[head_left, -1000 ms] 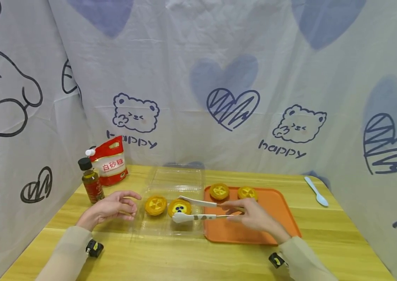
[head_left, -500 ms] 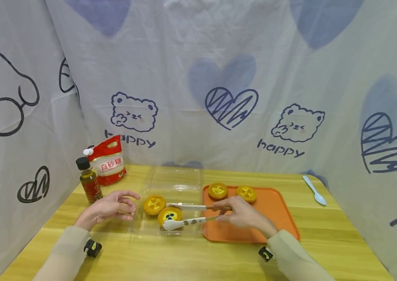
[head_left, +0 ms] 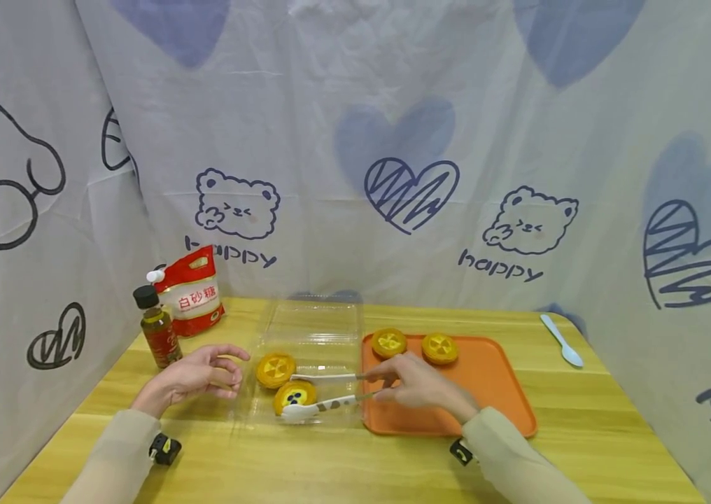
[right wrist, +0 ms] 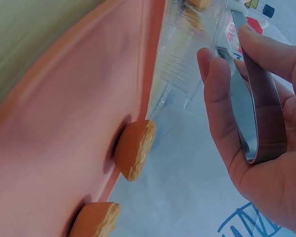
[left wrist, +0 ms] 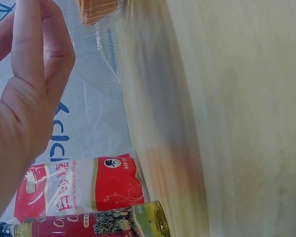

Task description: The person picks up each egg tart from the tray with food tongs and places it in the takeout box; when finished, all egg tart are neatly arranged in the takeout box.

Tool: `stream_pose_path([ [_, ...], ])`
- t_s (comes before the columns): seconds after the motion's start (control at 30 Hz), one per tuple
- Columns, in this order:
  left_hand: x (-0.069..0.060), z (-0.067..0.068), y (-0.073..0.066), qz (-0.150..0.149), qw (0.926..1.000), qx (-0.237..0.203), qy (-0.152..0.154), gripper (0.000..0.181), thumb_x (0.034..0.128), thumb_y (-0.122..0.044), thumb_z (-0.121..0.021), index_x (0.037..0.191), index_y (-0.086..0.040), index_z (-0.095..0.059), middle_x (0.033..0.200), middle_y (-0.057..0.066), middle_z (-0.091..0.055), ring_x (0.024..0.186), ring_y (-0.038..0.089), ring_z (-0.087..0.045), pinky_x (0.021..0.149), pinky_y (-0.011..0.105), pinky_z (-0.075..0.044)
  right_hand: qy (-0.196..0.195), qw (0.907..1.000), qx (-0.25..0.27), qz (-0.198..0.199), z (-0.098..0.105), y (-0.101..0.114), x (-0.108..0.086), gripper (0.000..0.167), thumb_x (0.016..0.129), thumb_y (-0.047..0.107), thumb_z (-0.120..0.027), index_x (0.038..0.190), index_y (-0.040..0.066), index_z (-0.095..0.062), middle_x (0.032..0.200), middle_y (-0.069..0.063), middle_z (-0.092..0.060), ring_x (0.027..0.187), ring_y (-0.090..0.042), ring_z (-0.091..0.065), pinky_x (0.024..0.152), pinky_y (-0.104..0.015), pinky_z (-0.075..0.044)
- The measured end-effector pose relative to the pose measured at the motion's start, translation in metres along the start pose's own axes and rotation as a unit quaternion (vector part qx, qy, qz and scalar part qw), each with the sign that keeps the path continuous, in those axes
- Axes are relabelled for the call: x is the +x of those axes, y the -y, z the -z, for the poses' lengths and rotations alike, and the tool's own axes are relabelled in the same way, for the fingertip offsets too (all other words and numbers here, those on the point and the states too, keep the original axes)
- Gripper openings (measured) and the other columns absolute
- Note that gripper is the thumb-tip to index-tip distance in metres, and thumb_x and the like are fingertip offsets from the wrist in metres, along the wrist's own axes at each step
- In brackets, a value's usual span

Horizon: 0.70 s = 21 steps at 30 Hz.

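Observation:
My right hand (head_left: pixel 415 381) grips a pair of tongs (head_left: pixel 330 404) with white tips; in the right wrist view the fingers and thumb lie round the metal tongs (right wrist: pixel 269 113). The tips stand on either side of a tart with dark berries (head_left: pixel 294 397), inside a clear plastic container (head_left: pixel 336 350). That tart sits close in front of a plain tart (head_left: pixel 276 370). My left hand (head_left: pixel 201 374) hovers at the container's left edge, fingers loosely bent, holding nothing; the left wrist view shows the same hand (left wrist: pixel 31 74) near the container (left wrist: pixel 101 59).
An orange tray (head_left: pixel 488 385) right of the container bears two tarts (head_left: pixel 389 343) along its back edge. A dark-capped bottle (head_left: pixel 160 336) and a red and white bag (head_left: pixel 194 297) stand at the back left. A pale blue spoon (head_left: pixel 561 341) lies at the far right.
My right hand has moved left with the tongs, and the berry tart has shifted left and slightly nearer within the container. The left hand has stayed almost still.

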<state>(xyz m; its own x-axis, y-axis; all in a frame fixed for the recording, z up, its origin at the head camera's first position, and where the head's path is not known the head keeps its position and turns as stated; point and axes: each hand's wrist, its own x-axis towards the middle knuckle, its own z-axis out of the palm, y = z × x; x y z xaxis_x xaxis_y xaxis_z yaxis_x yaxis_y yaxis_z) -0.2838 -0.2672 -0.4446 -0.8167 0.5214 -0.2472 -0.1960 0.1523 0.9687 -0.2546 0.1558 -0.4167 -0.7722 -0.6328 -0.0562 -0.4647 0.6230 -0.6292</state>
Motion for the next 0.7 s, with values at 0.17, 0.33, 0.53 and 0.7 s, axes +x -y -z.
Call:
stream_pose_path([
  [0.17, -0.0006, -0.0008, -0.0006, -0.001, 1.0000, -0.002, -0.002, 0.052, 0.0938, 0.001, -0.058, 0.138, 0.010, -0.031, 0.097, 0.011, -0.060, 0.085, 0.021, -0.065, 0.080, 0.036, -0.061, -0.001, 1.0000, -0.004, -0.003, 0.0004, 0.0019, 0.0008, 0.036, 0.093, 0.024, -0.068, 0.128, 0.018, -0.066, 0.125, -0.002, -0.068, 0.089, -0.007, -0.063, 0.074, -0.025, -0.055],
  [0.33, 0.0000, -0.0008, 0.0008, 0.005, 1.0000, -0.003, -0.006, 0.054, 0.0933, 0.001, -0.059, 0.139, 0.010, -0.031, 0.098, 0.012, -0.060, 0.085, 0.021, -0.065, 0.080, 0.036, -0.061, 0.002, 0.9999, -0.016, -0.003, 0.0006, 0.0023, 0.0021, 0.037, 0.092, 0.025, -0.069, 0.128, 0.021, -0.066, 0.125, 0.000, -0.068, 0.088, -0.005, -0.062, 0.069, -0.024, -0.053],
  [0.53, -0.0001, 0.0003, 0.0021, 0.004, 0.9999, -0.002, -0.012, 0.056, 0.0930, 0.001, -0.059, 0.139, 0.010, -0.030, 0.100, 0.013, -0.059, 0.085, 0.021, -0.065, 0.081, 0.037, -0.061, 0.004, 0.9999, -0.012, -0.004, 0.0025, 0.0014, 0.0025, 0.041, 0.091, 0.027, -0.070, 0.130, 0.020, -0.065, 0.127, 0.000, -0.067, 0.087, -0.007, -0.061, 0.070, -0.024, -0.053],
  [0.7, 0.0013, 0.0003, 0.0022, 0.004, 1.0000, -0.005, -0.008, 0.055, 0.0934, 0.001, -0.059, 0.139, 0.010, -0.030, 0.099, 0.012, -0.060, 0.084, 0.020, -0.065, 0.081, 0.037, -0.061, 0.003, 0.9999, 0.013, -0.006, 0.0078, -0.0048, -0.0030, 0.042, 0.091, 0.027, -0.070, 0.131, 0.023, -0.064, 0.128, 0.001, -0.066, 0.088, -0.010, -0.061, 0.070, -0.027, -0.053],
])
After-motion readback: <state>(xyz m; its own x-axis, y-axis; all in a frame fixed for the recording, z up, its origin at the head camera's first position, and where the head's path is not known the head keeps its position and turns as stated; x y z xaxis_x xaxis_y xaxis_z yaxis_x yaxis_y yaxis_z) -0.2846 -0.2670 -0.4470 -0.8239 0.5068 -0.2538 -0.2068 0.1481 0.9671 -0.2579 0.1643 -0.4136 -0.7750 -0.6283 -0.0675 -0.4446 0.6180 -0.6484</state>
